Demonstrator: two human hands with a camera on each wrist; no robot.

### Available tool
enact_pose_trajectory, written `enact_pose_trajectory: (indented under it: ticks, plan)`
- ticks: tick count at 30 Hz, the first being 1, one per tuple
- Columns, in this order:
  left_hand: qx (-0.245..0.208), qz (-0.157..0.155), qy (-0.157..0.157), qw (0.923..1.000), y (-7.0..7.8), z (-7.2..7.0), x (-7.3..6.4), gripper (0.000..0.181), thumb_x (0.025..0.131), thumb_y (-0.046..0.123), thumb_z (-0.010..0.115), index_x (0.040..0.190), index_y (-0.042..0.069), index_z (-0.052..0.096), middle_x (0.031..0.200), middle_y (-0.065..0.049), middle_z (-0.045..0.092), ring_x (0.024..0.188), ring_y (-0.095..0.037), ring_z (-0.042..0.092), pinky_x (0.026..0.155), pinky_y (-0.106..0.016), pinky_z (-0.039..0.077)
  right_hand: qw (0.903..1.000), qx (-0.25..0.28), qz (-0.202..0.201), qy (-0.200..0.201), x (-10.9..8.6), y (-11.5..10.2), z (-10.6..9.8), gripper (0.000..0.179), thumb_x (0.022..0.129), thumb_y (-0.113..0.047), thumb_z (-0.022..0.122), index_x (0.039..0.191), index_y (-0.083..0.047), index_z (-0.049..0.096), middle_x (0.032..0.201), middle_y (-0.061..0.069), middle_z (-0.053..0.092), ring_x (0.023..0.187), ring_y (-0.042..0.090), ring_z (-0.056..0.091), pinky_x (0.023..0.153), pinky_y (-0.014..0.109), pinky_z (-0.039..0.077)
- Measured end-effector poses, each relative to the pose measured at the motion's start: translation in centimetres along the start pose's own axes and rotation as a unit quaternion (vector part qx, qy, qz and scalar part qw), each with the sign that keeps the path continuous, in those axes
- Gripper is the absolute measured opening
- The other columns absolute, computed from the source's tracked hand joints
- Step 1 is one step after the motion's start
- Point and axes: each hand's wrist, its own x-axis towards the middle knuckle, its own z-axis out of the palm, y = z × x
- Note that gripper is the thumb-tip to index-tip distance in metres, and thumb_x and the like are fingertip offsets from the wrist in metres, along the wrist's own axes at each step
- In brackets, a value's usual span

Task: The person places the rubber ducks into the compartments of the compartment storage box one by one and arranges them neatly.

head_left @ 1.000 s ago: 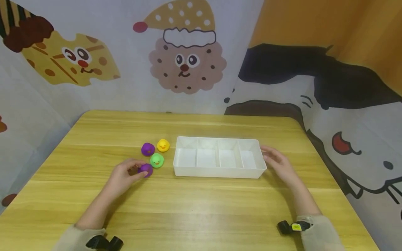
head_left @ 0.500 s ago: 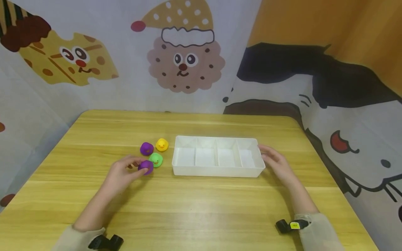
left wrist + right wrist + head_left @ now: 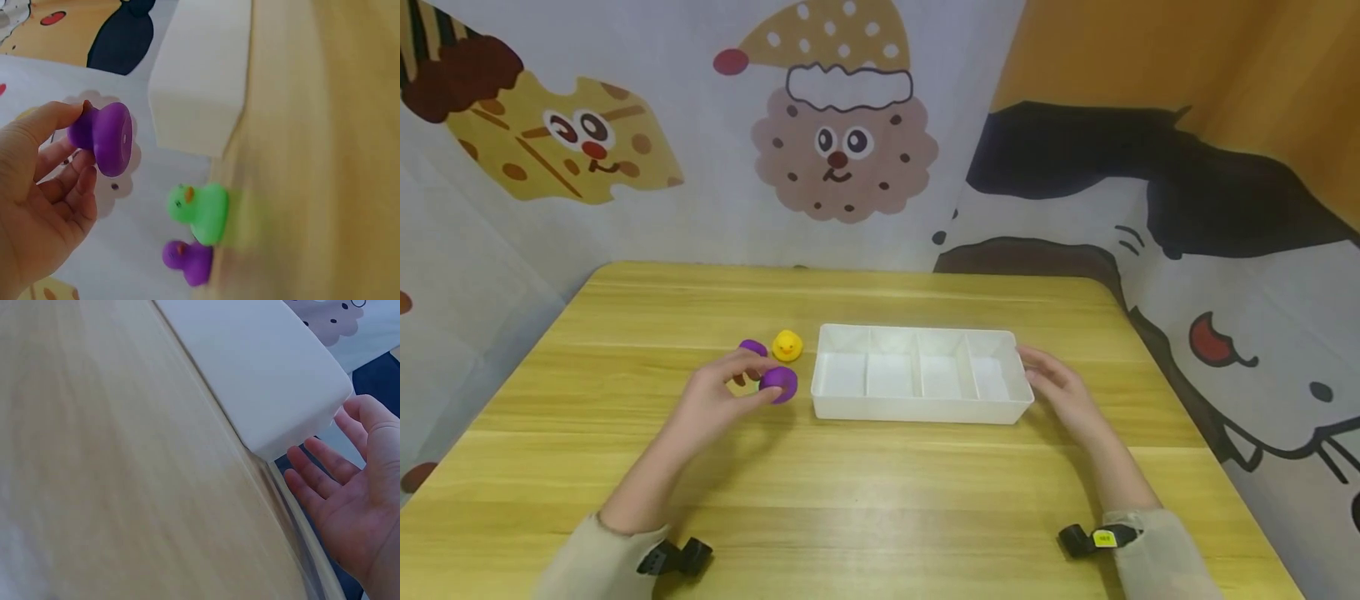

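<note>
Holding at the left, pinched between thumb and fingers of the left hand [image 3: 711, 404], a glossy purple toy duck [image 3: 782, 385], lifted clear of the pale wood-grain table [image 3: 887, 500], base down. Just behind that hand, partly hidden, a second purple toy duck [image 3: 753, 346]; beside it, almost wholly covered in the head view but plain in the left wrist view, a bright green toy duck [image 3: 211, 215]. Next rightward, a small yellow toy duck [image 3: 787, 345] with an orange beak. Farther right, apart from the ducks, a long white plastic-looking box [image 3: 921, 410] divided into four compartments. Touching its right end with loosely bent fingers, gripping nothing: the right hand [image 3: 1067, 393]. Judged as in hand: lifting and carrying one duck. Seems to call next for a steady pinch and, if moving right, height over the box's rim.
</note>
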Motion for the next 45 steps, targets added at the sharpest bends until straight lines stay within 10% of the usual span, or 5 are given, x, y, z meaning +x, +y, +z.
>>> enact_pose_trajectory:
  ticks: [19,45]
  plan:
    - [-0.104,0.049,-0.077,0.9904,4.4,3.9,4.9,0.026,0.079,0.011,0.079,0.104,0.007,0.073,0.09,0.003,0.066,0.085,-0.028,0.055,0.073,-0.046,0.045,0.9998,-0.011,0.017,-0.001,-0.1,-0.9,0.3,0.046,0.101,-0.016,0.051,0.142,0.0,0.04,0.139,0.013,0.049,0.114,0.001,0.049,0.092,0.015,0.039]
    - [-0.112,0.056,-0.163,0.9786,8.6,10.9,10.3,0.031,0.081,0.021,0.078,0.11,0.011,0.072,0.088,0.007,0.066,0.083,-0.014,0.055,0.066,-0.028,0.047,0.9999,-0.002,0.013,-0.003,0.0,-0.1,0.1,0.047,0.101,-0.021,0.051,0.143,-0.003,0.041,0.14,0.011,0.049,0.117,0.005,0.048,0.094,0.016,0.038]
